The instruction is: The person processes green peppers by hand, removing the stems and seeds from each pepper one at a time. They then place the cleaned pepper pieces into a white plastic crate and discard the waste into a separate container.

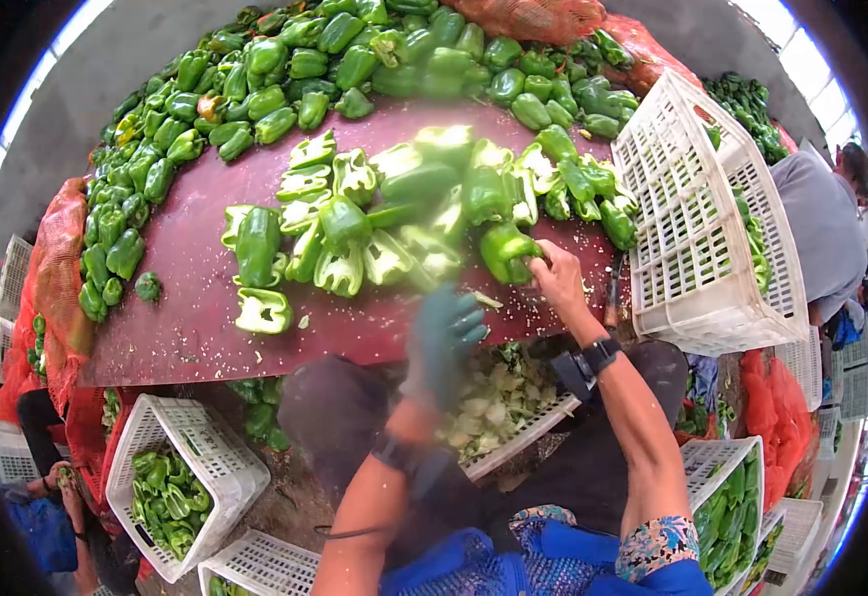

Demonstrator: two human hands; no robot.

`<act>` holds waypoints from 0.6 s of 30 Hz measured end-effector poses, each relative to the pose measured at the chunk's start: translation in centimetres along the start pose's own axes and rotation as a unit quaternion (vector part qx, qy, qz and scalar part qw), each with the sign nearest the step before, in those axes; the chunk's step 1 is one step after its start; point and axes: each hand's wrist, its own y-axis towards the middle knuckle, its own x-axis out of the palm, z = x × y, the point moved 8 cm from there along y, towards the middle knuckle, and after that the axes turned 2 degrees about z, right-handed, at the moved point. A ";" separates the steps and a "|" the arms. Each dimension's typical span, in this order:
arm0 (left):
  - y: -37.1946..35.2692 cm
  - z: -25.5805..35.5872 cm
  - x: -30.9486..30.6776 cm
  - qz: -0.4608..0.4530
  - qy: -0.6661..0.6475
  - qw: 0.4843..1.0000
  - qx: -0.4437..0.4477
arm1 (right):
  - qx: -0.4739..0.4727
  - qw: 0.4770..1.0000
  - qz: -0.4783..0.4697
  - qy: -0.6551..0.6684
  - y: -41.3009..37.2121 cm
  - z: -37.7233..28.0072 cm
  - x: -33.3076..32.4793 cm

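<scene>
My right hand [558, 278], bare, pinches the lower right side of a green pepper [506, 252] at the table's near side. In a dark green glove, my left hand [444, 338] is over the table's front edge, blurred by motion; whether it holds anything cannot be made out. Beyond it, halved peppers [265, 311] with pale insides and whole peppers [258, 246] lie on the red table [195, 343]. A dark-handled knife [613, 298] rests right of my right hand.
A large pile of peppers [265, 60] lines the far side. White crates stand at the right [672, 199], lower left [190, 477] and lower right [712, 452]. Pepper scraps [498, 407] fill a tray below the table. People are at both sides, one in a grey top [819, 233].
</scene>
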 end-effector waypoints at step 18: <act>-4.3 2.1 4.0 -0.166 0.075 0.975 0.125 | 0.247 0.946 -0.176 0.113 -10.3 -7.0 2.4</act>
